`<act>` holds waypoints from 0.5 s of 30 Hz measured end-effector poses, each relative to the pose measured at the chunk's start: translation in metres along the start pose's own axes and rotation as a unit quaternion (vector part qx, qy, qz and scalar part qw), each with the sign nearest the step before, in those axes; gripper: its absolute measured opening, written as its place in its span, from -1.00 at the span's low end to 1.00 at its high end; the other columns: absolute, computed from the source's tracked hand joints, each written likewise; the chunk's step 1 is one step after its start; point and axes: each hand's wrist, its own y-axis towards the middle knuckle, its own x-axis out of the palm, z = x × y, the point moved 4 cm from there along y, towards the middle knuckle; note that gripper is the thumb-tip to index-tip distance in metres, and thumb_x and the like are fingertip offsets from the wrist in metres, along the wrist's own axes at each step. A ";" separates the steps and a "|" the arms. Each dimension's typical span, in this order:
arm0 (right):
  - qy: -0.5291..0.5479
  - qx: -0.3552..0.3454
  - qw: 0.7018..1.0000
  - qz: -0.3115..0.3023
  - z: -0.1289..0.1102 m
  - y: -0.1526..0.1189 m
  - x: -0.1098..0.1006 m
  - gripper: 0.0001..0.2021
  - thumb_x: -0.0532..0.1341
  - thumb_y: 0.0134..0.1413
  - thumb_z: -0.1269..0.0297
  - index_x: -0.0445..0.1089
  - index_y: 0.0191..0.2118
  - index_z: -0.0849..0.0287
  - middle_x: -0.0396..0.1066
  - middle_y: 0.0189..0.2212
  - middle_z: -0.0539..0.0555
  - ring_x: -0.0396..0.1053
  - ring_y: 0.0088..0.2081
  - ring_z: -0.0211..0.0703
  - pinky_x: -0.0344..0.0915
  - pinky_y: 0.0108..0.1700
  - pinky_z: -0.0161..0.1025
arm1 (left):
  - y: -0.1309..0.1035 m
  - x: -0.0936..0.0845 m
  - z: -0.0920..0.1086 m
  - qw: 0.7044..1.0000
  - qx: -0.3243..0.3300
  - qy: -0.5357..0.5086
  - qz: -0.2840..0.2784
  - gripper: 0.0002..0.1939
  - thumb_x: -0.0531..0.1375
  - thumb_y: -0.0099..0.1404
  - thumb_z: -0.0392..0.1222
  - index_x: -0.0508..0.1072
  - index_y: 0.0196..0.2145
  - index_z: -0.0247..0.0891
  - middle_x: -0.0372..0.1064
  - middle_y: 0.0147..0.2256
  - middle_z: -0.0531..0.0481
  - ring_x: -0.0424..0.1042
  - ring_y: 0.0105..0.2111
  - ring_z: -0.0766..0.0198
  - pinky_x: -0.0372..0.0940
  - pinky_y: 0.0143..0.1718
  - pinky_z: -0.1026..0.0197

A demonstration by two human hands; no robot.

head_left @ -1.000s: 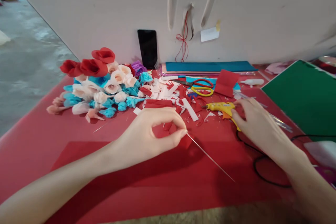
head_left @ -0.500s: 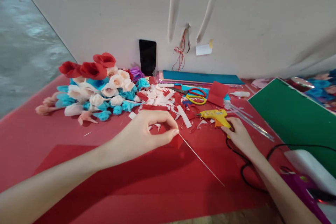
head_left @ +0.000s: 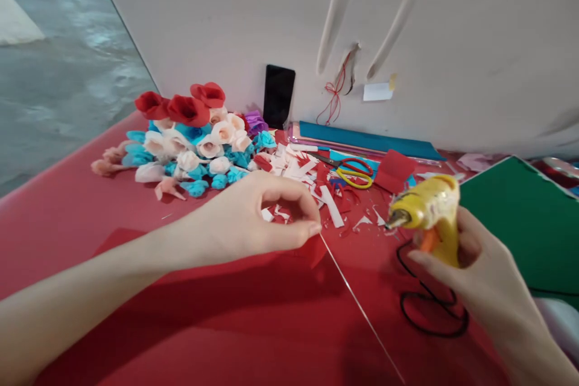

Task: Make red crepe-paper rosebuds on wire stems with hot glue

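Observation:
My left hand (head_left: 271, 217) pinches one end of a thin pale stick (head_left: 357, 301) between thumb and forefinger. The stick slants down to the right across a red sheet (head_left: 203, 313) on the table. Just below my fingertips shows a small red paper piece (head_left: 316, 251); whether it touches the stick I cannot tell. My right hand (head_left: 484, 277) is closed round the handle of a yellow glue gun (head_left: 427, 205) with an orange trigger. Its nozzle points left, above the table and apart from the stick. A black cord (head_left: 434, 335) hangs below the gun.
Paper flowers (head_left: 194, 145) in red, white and blue are heaped at the left. Paper scraps (head_left: 307, 172), scissors (head_left: 355, 174) and a red paper square (head_left: 394, 170) lie mid-table. A black phone (head_left: 279, 96) leans on the wall. A green board (head_left: 520, 217) stands at right.
My right hand has lifted the glue gun off the table and brought it nearer. My left hand keeps its pinch on the stick. The view has shifted left.

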 end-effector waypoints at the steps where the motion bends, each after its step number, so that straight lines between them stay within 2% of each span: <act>1: -0.031 -0.017 0.999 0.024 -0.004 -0.001 -0.001 -0.54 0.33 -0.36 0.16 0.18 -0.27 0.13 0.25 -0.47 -0.04 0.21 -0.55 -0.30 0.20 -0.58 -0.38 | 0.000 0.000 0.000 1.000 0.001 0.003 -0.009 -0.92 0.13 0.09 -0.33 0.39 -0.53 -0.25 0.39 -0.51 0.13 0.37 -0.48 0.41 0.28 -0.43 0.41; 3: -0.077 -0.042 0.994 0.060 -0.008 -0.003 -0.001 -0.56 0.30 -0.36 0.12 0.19 -0.28 0.13 0.27 -0.41 0.01 0.22 -0.53 -0.27 0.17 -0.61 -0.36 | 0.000 0.001 0.001 0.999 0.001 0.001 -0.035 -0.91 0.13 0.08 -0.36 0.40 -0.53 -0.26 0.40 -0.51 0.13 0.37 -0.49 0.42 0.28 -0.44 0.42; 6: -0.105 -0.054 0.992 0.054 -0.006 -0.005 0.002 -0.60 0.27 -0.35 0.10 0.18 -0.33 0.12 0.29 -0.39 0.04 0.23 -0.53 -0.24 0.16 -0.63 -0.33 | 0.000 0.003 0.000 0.998 -0.007 -0.024 -0.057 -0.88 0.12 0.07 -0.40 0.39 -0.54 -0.27 0.39 -0.51 0.13 0.36 -0.49 0.44 0.29 -0.47 0.44; 12: -0.105 -0.058 0.992 0.030 -0.005 -0.007 0.005 -0.70 0.26 -0.33 0.14 0.16 -0.46 0.11 0.20 -0.56 -0.01 0.14 -0.61 -0.28 0.15 -0.69 -0.34 | 0.000 0.006 -0.002 0.996 -0.019 -0.058 -0.071 -0.86 0.12 0.06 -0.44 0.38 -0.56 -0.28 0.36 -0.54 0.15 0.36 -0.49 0.45 0.31 -0.43 0.44; 15: -0.127 -0.050 0.990 0.041 -0.006 -0.009 0.004 -0.72 0.25 -0.31 0.11 0.16 -0.48 0.11 0.18 -0.60 -0.02 0.12 -0.64 -0.28 0.14 -0.70 -0.32 | -0.001 0.007 -0.003 0.996 -0.025 -0.054 -0.065 -0.86 0.11 0.07 -0.42 0.38 -0.57 -0.27 0.36 -0.54 0.15 0.35 -0.50 0.44 0.30 -0.44 0.41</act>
